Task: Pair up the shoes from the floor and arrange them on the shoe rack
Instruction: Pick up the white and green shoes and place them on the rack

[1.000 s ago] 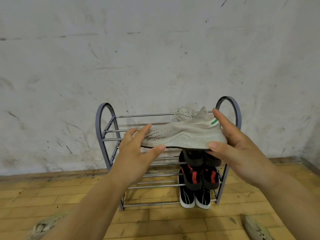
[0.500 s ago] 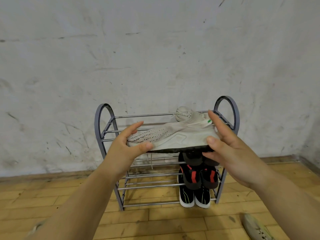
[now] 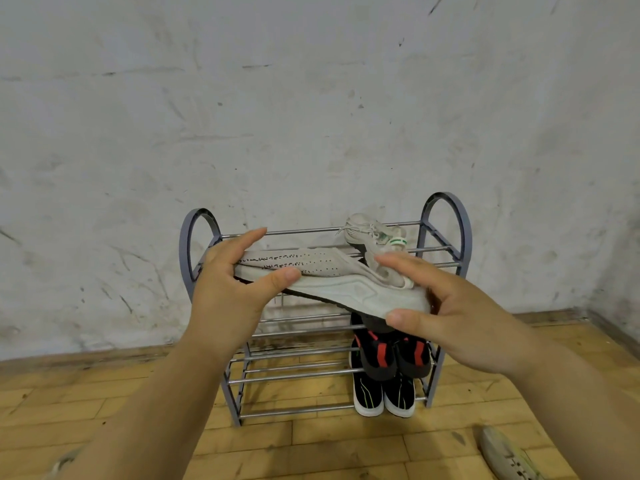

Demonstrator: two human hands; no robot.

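Observation:
I hold a pale grey knit sneaker (image 3: 332, 278) sideways in front of the top tier of the grey metal shoe rack (image 3: 194, 244). My left hand (image 3: 232, 289) grips its toe end and my right hand (image 3: 446, 313) grips its heel. Its matching sneaker (image 3: 374, 230) with a green heel tab rests on the rack's top tier at the right. A black and red pair (image 3: 394, 355) sits on a lower tier at the right, and a black pair with white toes (image 3: 384, 396) sits on the bottom tier.
The rack stands against a scuffed white wall on a wooden floor. A pale shoe (image 3: 509, 455) lies on the floor at the lower right, and part of another shoe (image 3: 62, 462) shows at the lower left edge. The left halves of the rack's tiers hold nothing.
The held sneaker has shifted left and tipped, toe higher and heel lower, uncovering the sneaker on the top tier behind it. Both hands moved with it.

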